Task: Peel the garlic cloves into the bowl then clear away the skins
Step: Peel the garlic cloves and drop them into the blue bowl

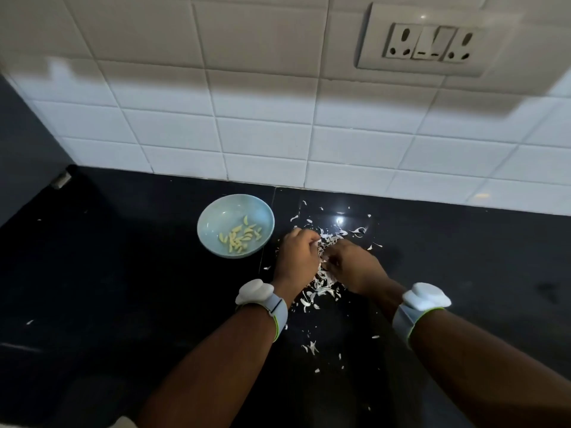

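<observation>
Both hands' fingers (312, 239) curled, maybe pinching skins (321, 288); peeled cloves (239, 237) in bowl (216, 211) w/ them.

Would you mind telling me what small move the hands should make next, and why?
Probably draw both hands together to bunch the garlic skins: the left hand and right hand already flank the pile, peeled cloves lie in the bowl, and loose flakes dot the counter.

One bowl (235, 225). Roughly fifteen peeled garlic cloves (240, 234) inside it. Two hands, two wristbands. Skins (321, 288): too many scraps to count. One wall socket (429, 41).
</observation>
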Demonstrator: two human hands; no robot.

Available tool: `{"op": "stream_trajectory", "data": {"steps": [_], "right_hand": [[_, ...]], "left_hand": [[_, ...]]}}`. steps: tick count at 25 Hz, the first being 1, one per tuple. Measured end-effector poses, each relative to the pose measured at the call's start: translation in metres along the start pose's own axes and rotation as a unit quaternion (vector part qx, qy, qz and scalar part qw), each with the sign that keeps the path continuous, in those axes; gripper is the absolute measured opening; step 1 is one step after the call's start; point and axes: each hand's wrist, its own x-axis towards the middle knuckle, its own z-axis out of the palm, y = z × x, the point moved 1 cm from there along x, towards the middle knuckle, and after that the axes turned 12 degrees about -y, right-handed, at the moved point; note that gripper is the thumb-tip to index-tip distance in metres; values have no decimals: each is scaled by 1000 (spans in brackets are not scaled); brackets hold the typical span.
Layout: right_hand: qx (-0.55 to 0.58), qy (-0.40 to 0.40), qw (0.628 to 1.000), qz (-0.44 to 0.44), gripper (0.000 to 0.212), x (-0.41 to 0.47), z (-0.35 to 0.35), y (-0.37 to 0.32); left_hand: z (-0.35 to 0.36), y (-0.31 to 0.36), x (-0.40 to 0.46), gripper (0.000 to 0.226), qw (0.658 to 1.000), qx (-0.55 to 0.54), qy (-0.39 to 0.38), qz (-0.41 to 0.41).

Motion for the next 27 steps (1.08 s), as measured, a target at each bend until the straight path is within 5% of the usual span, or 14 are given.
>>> {"op": "stream_trajectory", "data": {"steps": [5, 9, 12, 15, 17, 20, 22, 25, 27], "right_hand": [[54, 85, 995, 0, 8, 7, -2, 9], [5, 122, 992, -22, 19, 10, -13, 17], [-14, 193, 981, 28, 15, 11, -24, 20], [0, 152, 987, 44, 9, 18, -27, 24], [61, 97, 993, -4, 49, 23, -24, 32], [154, 157, 975, -31, 53, 25, -35, 55], [146, 169, 974, 24, 45, 29, -39, 83], [96, 109, 976, 161, 72, 43, -34, 112], [64, 72, 980, 177, 81, 52, -21, 99]], "left_hand": [[-1, 2, 16, 17, 997, -66, 41, -6], [1, 1, 33, 19, 991, -111, 68, -24], [3, -5, 47, 15, 995, -43, 86, -25], [0, 1, 57, 54, 991, 62, 108, -54], [3, 2, 66, 48, 991, 59, 113, -46], [9, -4, 77, 35, 995, 50, 77, -48], [12, -9, 83, 53, 994, 74, 19, -82], [14, -8, 93, 74, 985, 78, -52, -146], [17, -6, 92, 81, 984, 77, -75, -140]]}}
